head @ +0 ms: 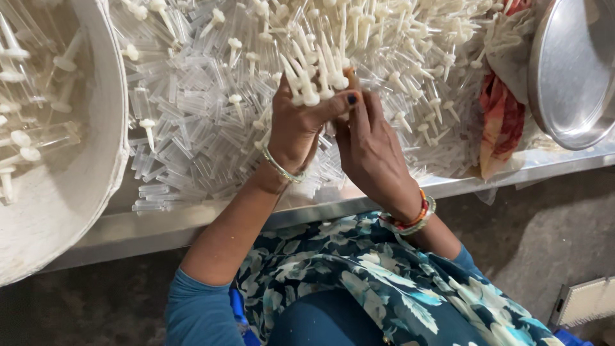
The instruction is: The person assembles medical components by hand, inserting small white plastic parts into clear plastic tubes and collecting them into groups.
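Note:
My left hand [296, 125] is closed around a bunch of white plungers [315, 67], their stems fanning upward above my fingers. Pressed against it from the right, my right hand [370, 148] has its fingers at the base of the same bunch. Under and around both hands lies a big heap of clear plastic syringe barrels and white plungers [205, 96], spread over a steel table [166, 224]. I cannot tell whether my right hand holds a separate piece.
A large white tub [83, 166] with several assembled pieces stands at the left. At the top right sits a round steel dish [570, 77], and beside it lies a red and cream cloth [503, 122]. The table's front edge runs just before my lap.

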